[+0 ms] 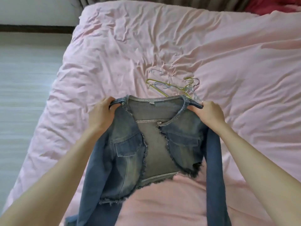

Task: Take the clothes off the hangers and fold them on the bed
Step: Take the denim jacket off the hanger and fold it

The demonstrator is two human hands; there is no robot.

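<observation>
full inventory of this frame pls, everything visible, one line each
denim jacket: 1, faded blue with frayed edges, held up by its shoulders over the near part of the bed, front open, sleeves hanging down
wire hangers: a small pile, exact count unclear, yellow-green, pale blue and pale pink or white, lying on the bed just beyond the jacket collar
bed cover: 1, pink, wrinkled, fills most of the view
red fabric: 1 patch, top right corner, past the bed
floor: pale grey-white, left of the bed
left hand: grips the jacket's left shoulder
right hand: grips the jacket's right shoulder, ring on one finger
</observation>
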